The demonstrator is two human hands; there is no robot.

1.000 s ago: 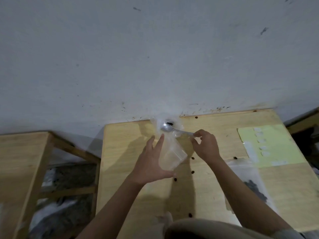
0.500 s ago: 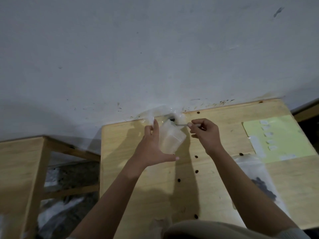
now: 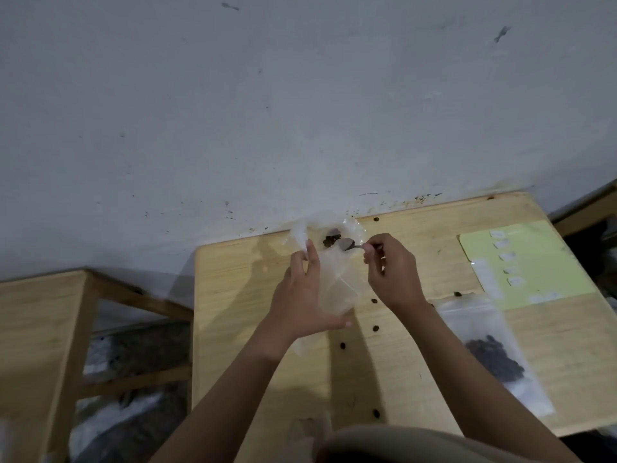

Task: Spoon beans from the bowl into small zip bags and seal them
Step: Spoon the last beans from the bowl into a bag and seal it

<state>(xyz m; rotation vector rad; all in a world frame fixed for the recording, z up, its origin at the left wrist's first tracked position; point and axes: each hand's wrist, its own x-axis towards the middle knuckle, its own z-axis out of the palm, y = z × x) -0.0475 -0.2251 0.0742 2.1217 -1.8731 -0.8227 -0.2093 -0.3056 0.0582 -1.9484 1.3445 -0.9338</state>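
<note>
The scene is dim and flat, with a grey cast on the wall (image 3: 300,111). Light falls from behind and above the person, so both arms throw long dark shadows forward across the wooden table (image 3: 417,329) towards the wall. No glare shows. Detail is soft throughout, grainy in the dark area left of the table. The wide lens bends the table's edges and tilts the wall line.
</note>
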